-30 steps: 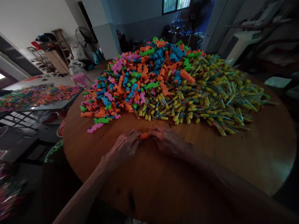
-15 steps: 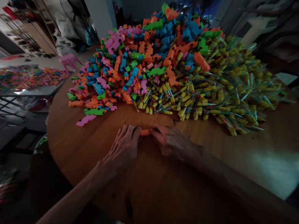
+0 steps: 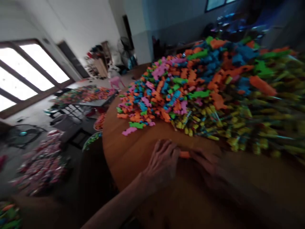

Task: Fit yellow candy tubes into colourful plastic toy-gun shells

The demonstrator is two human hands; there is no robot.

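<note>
An orange plastic toy car (image 3: pixel 184 155) lies low over the wooden table, mostly covered by fingers, so only its middle shows. My left hand (image 3: pixel 165 159) is closed on its left end, knuckles up. On its right end my right hand (image 3: pixel 207 163) is closed too, with the fingers somewhat blurred. Beyond the hands rises a heap of orange, blue, green and pink toy cars (image 3: pixel 166 92). Against its right side lies a pile of small yellow pieces in clear wrappers (image 3: pixel 240 124). A pink toy car (image 3: pixel 129 131) sits at the heap's near left edge.
The round wooden table (image 3: pixel 124 156) has its curved edge at left. Past it stand a low table (image 3: pixel 95 102) covered with more coloured toys and a pink stool (image 3: pixel 116 81). A floor fan (image 3: pixel 22 133) and a heap of pinkish packets (image 3: pixel 45 162) are on the floor.
My view has swung left, so the table and hands appear farther right and windows have come into sight. Both hands keep hold of the orange toy car.
</note>
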